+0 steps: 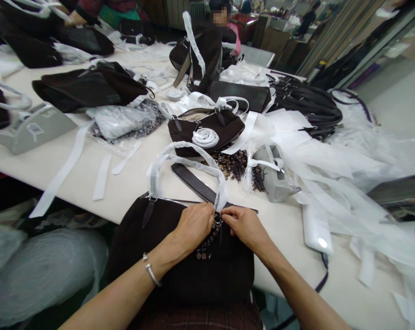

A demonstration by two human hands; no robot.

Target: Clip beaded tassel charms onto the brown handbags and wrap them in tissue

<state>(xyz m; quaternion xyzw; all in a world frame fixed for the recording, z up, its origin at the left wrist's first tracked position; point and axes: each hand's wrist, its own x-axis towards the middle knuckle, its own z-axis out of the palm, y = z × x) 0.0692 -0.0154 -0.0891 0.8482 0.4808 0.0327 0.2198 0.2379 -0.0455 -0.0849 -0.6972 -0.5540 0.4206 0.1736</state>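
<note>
A dark brown handbag (149, 256) leans at the table's front edge, right before me. Its handle (159, 167), wrapped in white film, arches up over the zipped top. My left hand (196, 223) is closed in a pinch at the right base of the handle. Close beside it, my right hand (243, 224) pinches at the same spot, thumb and forefinger together. A beaded charm chain (207, 243) hangs down the bag's front from between the hands. What exactly the fingertips hold is hidden. A black strap (195, 183) lies flat behind the bag.
Behind stands another brown handbag (180, 133) with a coiled white-wrapped strap. A pile of charms (233, 165), a grey holder with plastic fasteners (274, 178) and a white power bank (317, 229) lie to the right. Bubble wrap (56, 275) is below left. Other people are at the back.
</note>
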